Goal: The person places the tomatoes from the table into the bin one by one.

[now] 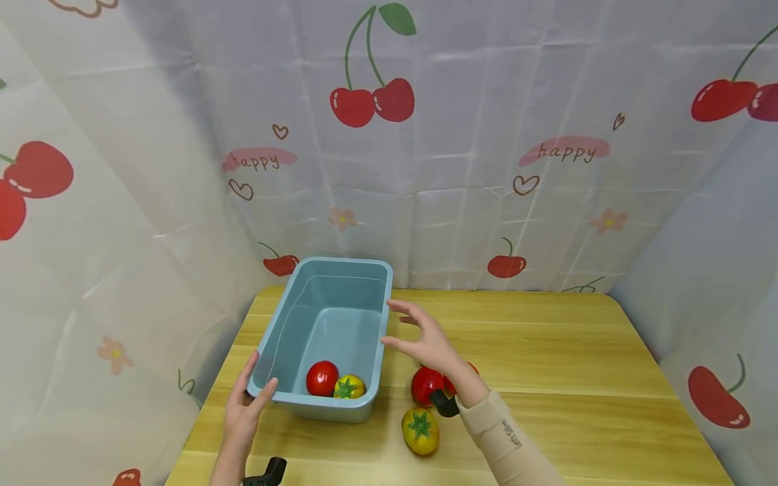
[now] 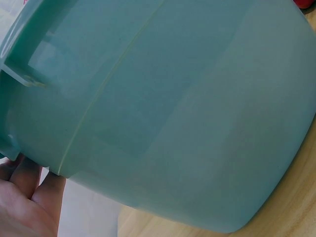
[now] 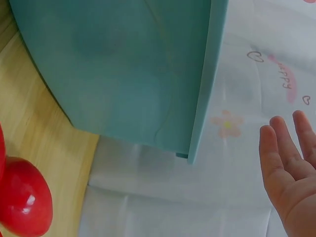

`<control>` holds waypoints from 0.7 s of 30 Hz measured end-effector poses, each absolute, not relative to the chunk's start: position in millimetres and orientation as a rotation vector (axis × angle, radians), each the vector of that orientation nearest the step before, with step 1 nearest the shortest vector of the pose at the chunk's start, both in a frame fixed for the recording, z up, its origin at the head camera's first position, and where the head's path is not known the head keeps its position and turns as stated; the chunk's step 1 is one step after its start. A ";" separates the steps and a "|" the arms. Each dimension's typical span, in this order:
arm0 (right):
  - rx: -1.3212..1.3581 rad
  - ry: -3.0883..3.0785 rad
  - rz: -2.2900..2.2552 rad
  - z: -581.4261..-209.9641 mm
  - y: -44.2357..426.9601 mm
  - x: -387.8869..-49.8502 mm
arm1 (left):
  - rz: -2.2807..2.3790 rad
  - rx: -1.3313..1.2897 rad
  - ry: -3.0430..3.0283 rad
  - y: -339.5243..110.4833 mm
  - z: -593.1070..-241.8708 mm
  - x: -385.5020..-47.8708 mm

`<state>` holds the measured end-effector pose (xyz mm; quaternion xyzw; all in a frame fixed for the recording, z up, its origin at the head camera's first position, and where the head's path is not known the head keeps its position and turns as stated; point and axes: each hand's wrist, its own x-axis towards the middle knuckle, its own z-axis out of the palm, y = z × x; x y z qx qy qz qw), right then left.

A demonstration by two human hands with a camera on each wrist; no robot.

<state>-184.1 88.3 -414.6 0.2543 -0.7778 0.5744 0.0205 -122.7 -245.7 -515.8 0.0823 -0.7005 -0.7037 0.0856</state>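
Observation:
A light blue plastic bin (image 1: 286, 324) stands on the left of the table. My left hand (image 1: 242, 412) grips its near left corner, thumb at the front rim and fingers along the left side; in the left wrist view the fingers (image 2: 29, 182) meet the rim. Close to the right rim is my right hand (image 1: 428, 341), fingers spread and nothing held; in the right wrist view its fingers (image 3: 284, 153) are apart from the bin. Inside the bin's near end lie a round red fruit (image 1: 322, 378) and a yellow fruit with a green star-shaped top (image 1: 349, 387).
On the table (image 1: 547, 351), right of the bin, sit shiny red fruits (image 1: 425, 386), partly hidden by the right wrist. Nearer lies another yellow fruit with a green top (image 1: 420, 432). A cherry-print curtain (image 1: 450, 202) encloses the table's back and sides.

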 end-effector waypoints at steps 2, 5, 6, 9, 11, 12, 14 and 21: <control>0.788 -2.390 1.790 -416.6 90.7 -184.4 | -2.098 0.244 -2.086 -245.8 -515.8 -123.1; 0.772 -2.388 1.802 -420.0 95.3 -183.9 | -2.093 0.250 -2.087 -246.0 -516.0 -124.0; 0.768 -2.387 1.808 -421.4 97.0 -183.7 | -2.091 0.253 -2.089 -246.0 -516.1 -124.2; 0.750 -2.391 1.823 -426.2 101.2 -182.7 | -2.086 0.257 -2.094 -246.2 -516.6 -124.9; 0.736 -2.391 1.843 -429.2 103.4 -181.8 | -2.085 0.258 -2.095 -246.2 -516.7 -124.8; 0.733 -2.389 1.852 -430.9 104.1 -181.4 | -2.085 0.261 -2.095 -246.2 -516.8 -124.7; 0.703 -2.399 1.865 -433.4 105.3 -179.9 | -2.086 0.271 -2.092 -246.0 -517.2 -124.8; 0.612 -2.445 1.859 -449.7 109.5 -176.9 | -2.086 0.255 -2.091 -246.1 -519.1 -124.6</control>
